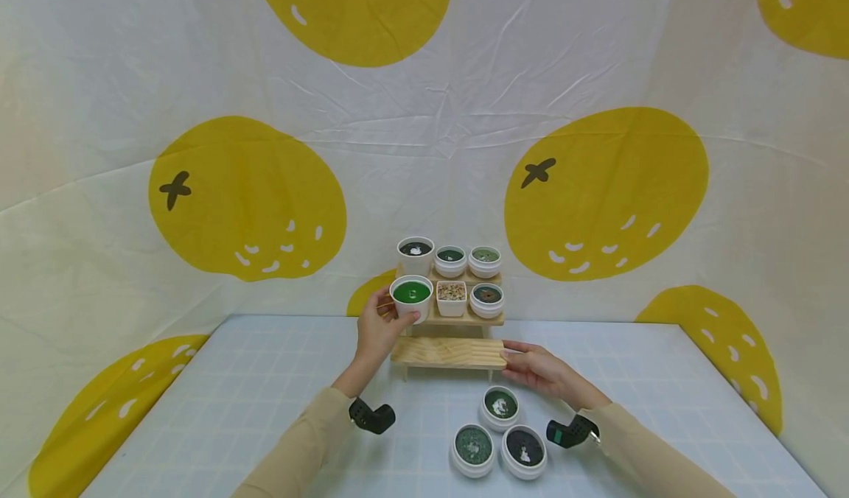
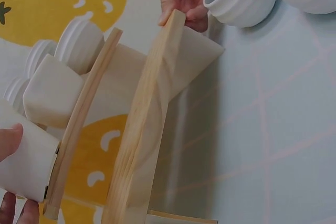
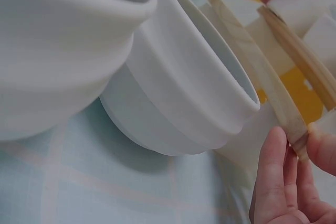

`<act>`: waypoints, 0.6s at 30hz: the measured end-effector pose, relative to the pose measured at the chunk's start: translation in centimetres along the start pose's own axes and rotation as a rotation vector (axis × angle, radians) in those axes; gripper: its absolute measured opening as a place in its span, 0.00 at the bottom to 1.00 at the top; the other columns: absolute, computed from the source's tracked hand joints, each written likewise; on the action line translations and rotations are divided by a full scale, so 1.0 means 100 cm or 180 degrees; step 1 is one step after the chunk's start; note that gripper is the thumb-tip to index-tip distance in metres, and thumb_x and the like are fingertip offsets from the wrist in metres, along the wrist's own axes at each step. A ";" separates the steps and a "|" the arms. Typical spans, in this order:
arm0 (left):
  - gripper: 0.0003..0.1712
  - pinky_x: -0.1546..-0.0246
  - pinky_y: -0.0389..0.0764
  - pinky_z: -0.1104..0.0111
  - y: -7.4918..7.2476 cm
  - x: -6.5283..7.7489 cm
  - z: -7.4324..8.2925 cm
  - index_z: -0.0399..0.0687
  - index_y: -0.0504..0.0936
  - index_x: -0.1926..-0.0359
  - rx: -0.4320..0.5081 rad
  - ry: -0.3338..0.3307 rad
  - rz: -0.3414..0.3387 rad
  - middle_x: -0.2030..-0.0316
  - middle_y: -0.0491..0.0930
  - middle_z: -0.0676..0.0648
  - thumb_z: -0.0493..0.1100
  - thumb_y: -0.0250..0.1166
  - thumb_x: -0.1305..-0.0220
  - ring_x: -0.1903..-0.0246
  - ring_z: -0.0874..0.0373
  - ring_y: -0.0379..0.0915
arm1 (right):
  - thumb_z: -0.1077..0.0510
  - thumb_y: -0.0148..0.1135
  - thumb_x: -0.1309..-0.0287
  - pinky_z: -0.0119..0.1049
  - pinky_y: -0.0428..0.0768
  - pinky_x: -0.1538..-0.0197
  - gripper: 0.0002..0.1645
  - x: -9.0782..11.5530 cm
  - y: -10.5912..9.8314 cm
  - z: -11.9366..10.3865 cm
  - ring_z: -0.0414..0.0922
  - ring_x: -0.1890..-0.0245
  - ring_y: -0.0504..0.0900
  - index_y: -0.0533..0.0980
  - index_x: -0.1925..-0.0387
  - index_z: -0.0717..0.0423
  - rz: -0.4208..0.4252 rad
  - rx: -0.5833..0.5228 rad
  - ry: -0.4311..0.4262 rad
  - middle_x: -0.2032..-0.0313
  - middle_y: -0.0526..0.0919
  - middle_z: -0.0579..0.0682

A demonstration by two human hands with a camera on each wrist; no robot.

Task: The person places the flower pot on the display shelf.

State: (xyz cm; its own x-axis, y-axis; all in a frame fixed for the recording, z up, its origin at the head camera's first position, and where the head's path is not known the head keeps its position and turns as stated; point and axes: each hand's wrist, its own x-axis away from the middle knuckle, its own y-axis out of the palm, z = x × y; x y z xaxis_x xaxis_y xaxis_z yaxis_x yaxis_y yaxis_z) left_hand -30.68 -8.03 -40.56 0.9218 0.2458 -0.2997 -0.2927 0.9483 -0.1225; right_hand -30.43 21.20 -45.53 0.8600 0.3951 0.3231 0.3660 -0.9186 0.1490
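Note:
My left hand (image 1: 382,326) grips a white cup (image 1: 413,306) with a bright green top, thumb in front and fingers on its left side. The cup is at the left end of the stand's middle wooden shelf (image 1: 458,320); in the left wrist view the cup's base (image 2: 31,182) is right at the shelf edge. My right hand (image 1: 540,369) pinches the right end of the lowest wooden shelf (image 1: 447,353) between thumb and fingers, as the right wrist view also shows at the board's end (image 3: 294,129). That lowest shelf bears nothing.
Beside the held cup are a square white pot of grains (image 1: 452,298) and a round pot (image 1: 487,300). A taller cup (image 1: 416,256) and two round pots (image 1: 450,261) fill the top shelf. Three round white pots (image 1: 474,450) cluster on the table in front. A patterned cloth hangs behind.

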 end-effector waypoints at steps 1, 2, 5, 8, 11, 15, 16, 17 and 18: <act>0.40 0.45 0.79 0.55 0.000 0.000 0.000 0.33 0.69 0.40 0.0014 0.0009 0.0002 0.50 0.76 0.34 0.33 0.76 0.56 0.51 0.42 0.75 | 0.59 0.51 0.31 0.28 0.83 0.54 0.40 0.000 0.000 0.000 0.36 0.62 0.81 0.44 0.28 0.69 0.0013 -0.0009 0.0002 0.60 0.81 0.47; 0.40 0.46 0.79 0.55 0.000 0.000 -0.001 0.33 0.69 0.40 0.0023 0.0022 0.0003 0.50 0.76 0.34 0.33 0.76 0.56 0.51 0.42 0.75 | 0.59 0.51 0.31 0.28 0.83 0.54 0.40 0.000 0.000 0.000 0.36 0.62 0.81 0.44 0.28 0.69 0.0021 -0.0011 0.0007 0.60 0.81 0.47; 0.40 0.47 0.80 0.54 -0.001 0.001 -0.002 0.34 0.69 0.40 0.0071 0.0068 0.0014 0.49 0.76 0.33 0.32 0.76 0.55 0.50 0.41 0.75 | 0.59 0.51 0.31 0.28 0.83 0.54 0.40 -0.001 0.000 0.000 0.36 0.62 0.81 0.45 0.28 0.68 0.0044 -0.0014 0.0024 0.60 0.81 0.47; 0.38 0.47 0.80 0.54 -0.002 0.002 -0.003 0.35 0.69 0.41 0.0123 0.0100 0.0028 0.49 0.76 0.34 0.31 0.75 0.55 0.50 0.41 0.76 | 0.59 0.51 0.31 0.28 0.83 0.54 0.40 -0.001 0.000 0.001 0.36 0.62 0.81 0.44 0.28 0.69 0.0042 -0.0013 0.0020 0.61 0.81 0.47; 0.36 0.48 0.80 0.54 -0.002 0.003 -0.003 0.35 0.70 0.42 0.0165 0.0144 0.0050 0.50 0.77 0.33 0.30 0.74 0.54 0.50 0.40 0.76 | 0.60 0.51 0.31 0.28 0.83 0.55 0.40 -0.001 0.000 0.001 0.36 0.63 0.81 0.44 0.28 0.69 0.0033 -0.0016 0.0002 0.61 0.81 0.47; 0.36 0.49 0.81 0.54 -0.001 0.005 -0.002 0.35 0.70 0.43 0.0153 0.0147 0.0111 0.51 0.77 0.34 0.30 0.75 0.54 0.51 0.41 0.77 | 0.59 0.51 0.31 0.28 0.83 0.54 0.40 -0.001 0.000 0.001 0.36 0.63 0.81 0.44 0.28 0.68 0.0036 -0.0012 -0.0001 0.60 0.81 0.47; 0.35 0.50 0.82 0.54 -0.001 0.005 -0.002 0.35 0.70 0.44 0.0137 0.0158 0.0126 0.51 0.77 0.34 0.31 0.75 0.54 0.52 0.41 0.77 | 0.59 0.51 0.31 0.28 0.83 0.54 0.40 0.000 0.000 0.001 0.36 0.63 0.81 0.44 0.28 0.68 0.0038 -0.0008 0.0004 0.60 0.81 0.47; 0.35 0.50 0.82 0.54 0.000 0.005 -0.002 0.35 0.70 0.44 0.0131 0.0155 0.0137 0.51 0.77 0.34 0.31 0.75 0.55 0.52 0.41 0.77 | 0.59 0.51 0.31 0.28 0.83 0.54 0.41 0.000 0.000 0.001 0.36 0.63 0.81 0.44 0.28 0.68 0.0037 -0.0003 0.0007 0.60 0.82 0.47; 0.35 0.51 0.82 0.54 0.000 0.005 -0.001 0.35 0.70 0.44 0.0126 0.0156 0.0145 0.51 0.77 0.34 0.31 0.75 0.55 0.52 0.41 0.77 | 0.59 0.51 0.31 0.28 0.83 0.54 0.41 0.000 0.000 0.001 0.36 0.62 0.82 0.43 0.28 0.69 0.0034 -0.0001 0.0008 0.60 0.82 0.47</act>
State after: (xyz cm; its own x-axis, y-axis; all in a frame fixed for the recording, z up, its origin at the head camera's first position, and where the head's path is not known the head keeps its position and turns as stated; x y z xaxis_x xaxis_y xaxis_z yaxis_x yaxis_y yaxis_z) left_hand -30.22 -7.92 -40.86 0.8939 0.2797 -0.3502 -0.3229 0.9438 -0.0703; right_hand -30.42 21.18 -45.68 0.8629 0.3852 0.3271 0.3566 -0.9228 0.1459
